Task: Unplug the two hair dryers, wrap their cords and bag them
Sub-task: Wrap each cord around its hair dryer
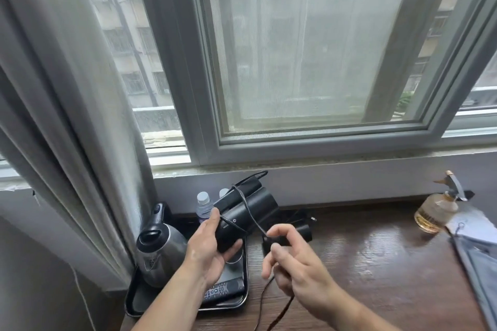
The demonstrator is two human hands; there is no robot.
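Hair dryer (250, 212), black with its handle folded against the barrel, held above the left part of the tabletop (376, 263), over the near edge of a black tray (134, 301). Left hand (207, 247): fingers and thumb curled round the rear end of the barrel, gripping it. Cord (251, 215): one turn crosses the barrel diagonally, runs down to the right hand (293, 263) and then hangs towards the front edge of the tabletop. Right hand: thumb and curled fingers pinch the cord, just right of the dryer. Second hair dryer (302, 231): black, lying on the tabletop behind the right hand and partly hidden by it; a plug (312, 219) lies just beyond it. On the tray: a steel kettle (161, 247) at left, a water bottle (203, 207) at the back, and a remote control (223, 290) at the near end. Far right of the tabletop: an amber spray bottle (435, 209) near the wall and grey fabric (478, 258) beside it. Background: window (309, 48) and grey curtain (67, 88).
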